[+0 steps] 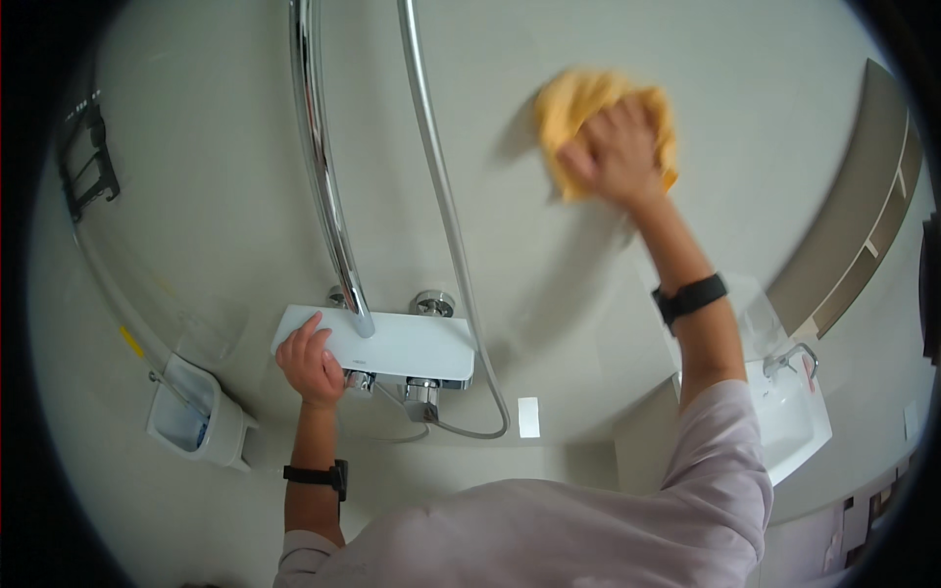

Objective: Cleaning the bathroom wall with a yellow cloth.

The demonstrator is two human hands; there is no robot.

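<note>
The right hand (pixel 618 147) presses a yellow cloth (pixel 561 103) against the wall (pixel 529 265), palm down over the cloth's middle and right part, thumb spread away from the fingers toward its left edge. Motion blur softens the fingers, so I cannot tell whether they pinch any fabric. Yellow shows past the hand on the upper and left sides, with a narrow strip at its right.

The left hand (pixel 316 365) lies at the left end of a white shower shelf (pixel 421 343), fingers over the top near the front left corner; whether it clamps that edge I cannot tell.

A chrome pipe (pixel 314 137) meets the shelf left of its middle, nearer the back edge. A grey hose (pixel 436 147) passes just by the back right corner and loops below the front edge, where a chrome knob (pixel 421 394) sits. A round chrome fitting (pixel 432 304) stands at the back edge, right of the pipe.

Bare wall gives the cloth room leftward up to the hose, and a wide stretch rightward up to the curved brown cabinet (pixel 833 206). Below the right forearm is a white washbasin (pixel 799 431), its tap (pixel 787 361) by the back edge. Beyond the shelf's left end, lower down, stands a white bucket (pixel 235 431); a black bracket (pixel 98 162) is higher, well apart.
</note>
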